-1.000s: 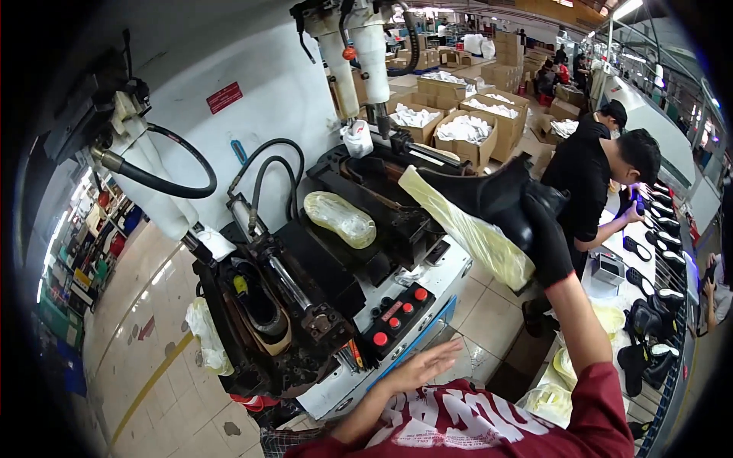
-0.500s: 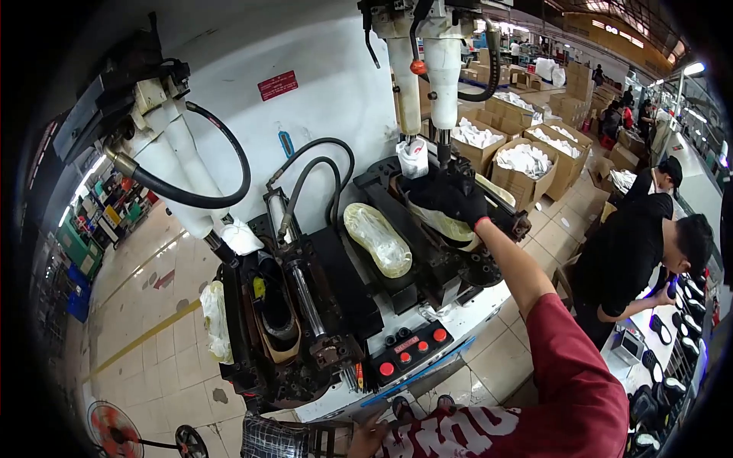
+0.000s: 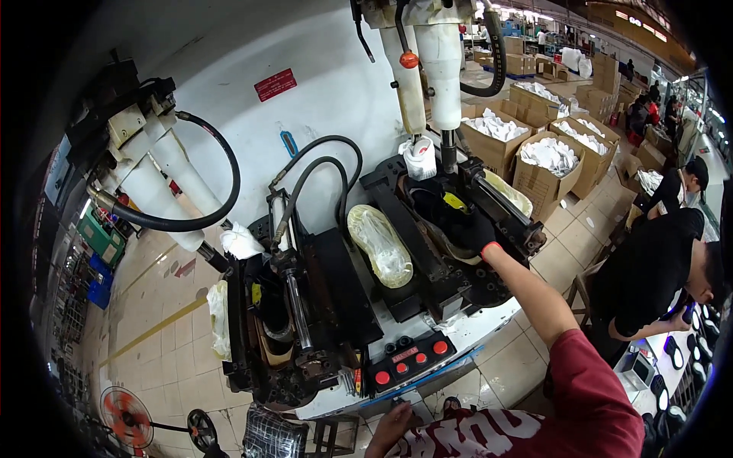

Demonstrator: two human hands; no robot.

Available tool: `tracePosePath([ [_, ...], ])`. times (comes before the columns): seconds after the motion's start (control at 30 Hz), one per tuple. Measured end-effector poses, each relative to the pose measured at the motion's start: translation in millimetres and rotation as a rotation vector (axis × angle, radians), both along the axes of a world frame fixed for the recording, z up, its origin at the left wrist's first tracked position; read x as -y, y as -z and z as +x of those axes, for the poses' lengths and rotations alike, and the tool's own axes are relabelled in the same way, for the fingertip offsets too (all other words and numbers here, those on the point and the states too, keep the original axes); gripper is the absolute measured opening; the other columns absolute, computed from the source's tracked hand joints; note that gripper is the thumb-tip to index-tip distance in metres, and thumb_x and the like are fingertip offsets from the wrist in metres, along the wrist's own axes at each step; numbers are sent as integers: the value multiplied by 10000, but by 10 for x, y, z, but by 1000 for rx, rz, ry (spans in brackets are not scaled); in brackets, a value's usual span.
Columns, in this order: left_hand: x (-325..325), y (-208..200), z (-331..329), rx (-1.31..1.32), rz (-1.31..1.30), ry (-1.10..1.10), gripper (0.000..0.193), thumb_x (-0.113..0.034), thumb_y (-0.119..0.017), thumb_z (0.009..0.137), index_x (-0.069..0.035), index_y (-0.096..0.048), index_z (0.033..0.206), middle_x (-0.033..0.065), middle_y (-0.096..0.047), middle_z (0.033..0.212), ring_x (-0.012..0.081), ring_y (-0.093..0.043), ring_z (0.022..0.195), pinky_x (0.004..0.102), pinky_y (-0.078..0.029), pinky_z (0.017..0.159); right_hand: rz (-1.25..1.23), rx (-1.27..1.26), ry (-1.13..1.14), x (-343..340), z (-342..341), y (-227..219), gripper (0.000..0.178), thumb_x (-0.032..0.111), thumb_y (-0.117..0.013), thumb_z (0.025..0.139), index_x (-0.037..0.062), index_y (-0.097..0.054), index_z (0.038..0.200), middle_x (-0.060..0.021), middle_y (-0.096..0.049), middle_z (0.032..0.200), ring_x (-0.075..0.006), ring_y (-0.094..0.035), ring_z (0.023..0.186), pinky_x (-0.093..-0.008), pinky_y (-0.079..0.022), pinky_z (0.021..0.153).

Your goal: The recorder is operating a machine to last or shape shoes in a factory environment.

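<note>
My right hand (image 3: pixel 472 231), in a black glove, reaches into the right station of a press. Its fingers are around the heel end of a dark shoe (image 3: pixel 424 208) with a yellow patch inside; black on black hides the exact grip. Below the glove a pale sole edge (image 3: pixel 456 250) shows. My left hand (image 3: pixel 393 424), bare, is low by my body, its fingers partly hidden. In the left station sits another dark shoe (image 3: pixel 272 309) with a yellow patch. Between the stations lies a sole-shaped pad (image 3: pixel 379 246) wrapped in clear film.
White press cylinders (image 3: pixel 439 76) with black hoses hang over both stations. A control box (image 3: pixel 412 360) with red buttons sits at the front edge. Cartons (image 3: pixel 548 159) of white pieces stand right, near a co-worker (image 3: pixel 649 263) in black. A fan (image 3: pixel 126 416) is at lower left.
My right hand has drawn back toward the shoe's heel, uncovering the yellow patch. The pale film-like cover seen along the shoe's side is gone from there. My view has shifted slightly.
</note>
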State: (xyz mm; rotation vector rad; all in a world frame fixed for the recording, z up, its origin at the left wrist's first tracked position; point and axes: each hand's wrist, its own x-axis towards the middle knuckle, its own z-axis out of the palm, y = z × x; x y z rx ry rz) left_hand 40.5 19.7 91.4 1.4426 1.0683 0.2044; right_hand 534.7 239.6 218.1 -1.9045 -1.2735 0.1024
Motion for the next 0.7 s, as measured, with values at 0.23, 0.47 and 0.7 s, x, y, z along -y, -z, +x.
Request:
tracePosePath([
  [0.23,-54,-180,531,20,-36,252,498,-313,-539,1058,-36,-488,1469,132,-610,1381,225,-600,1228,327,-441,1043,-1,-10,28,136,-11,165,733,331,-793,775,78,-531,1412,-234,-622,1320,-392,-583,1235,-452,-474,1035],
  [0.47,146,-10,407,-127,496,272,556,-295,-551,1003,-23,-455,1479,180,-338,1609,357,-551,1310,397,-459,1067,-229,327,17,41,98,205,458,455,-690,822,47,-745,1022,-253,-714,972,-423,-689,944,-514,-534,841],
  [0.7,20,-17,1263,-271,609,442,676,-322,-558,996,-119,-291,1583,180,-120,1677,431,-575,1255,465,-468,1066,-200,431,142,204,42,103,347,316,-613,882,5,-748,956,-284,-696,953,-445,-689,910,-517,-544,803],
])
